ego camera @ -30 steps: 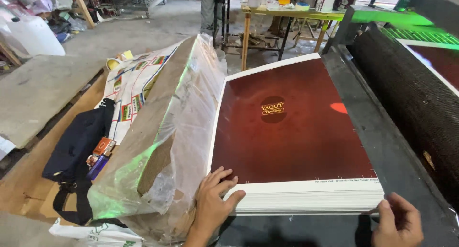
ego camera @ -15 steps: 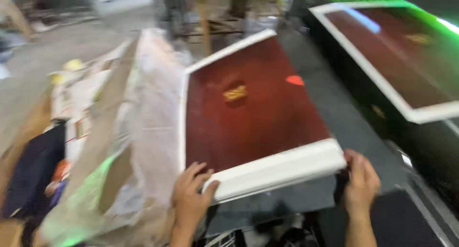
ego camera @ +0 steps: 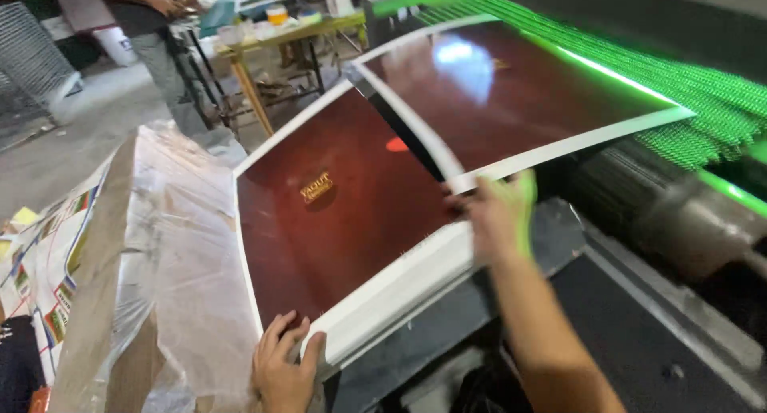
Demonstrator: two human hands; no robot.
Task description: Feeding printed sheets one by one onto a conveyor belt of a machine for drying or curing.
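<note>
Left hand (ego camera: 284, 369) presses flat on sheet stack (ego camera: 343, 213) corner | right hand (ego camera: 497, 217) pinches top sheet (ego camera: 511, 93) edge | plastic-wrapped bundle (ego camera: 168, 261) crowds left | roller (ego camera: 679, 213) right

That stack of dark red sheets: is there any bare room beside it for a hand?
Bare grey ledge right of the stack, before the roller. Left is crowded by the plastic-wrapped bundle.

The stack of sheets (ego camera: 343, 213) is glossy dark-red paper with white borders, the wrap (ego camera: 176, 253) beside it crinkled clear plastic over brown cardboard, and the roller (ego camera: 687, 221) dull metal.
</note>
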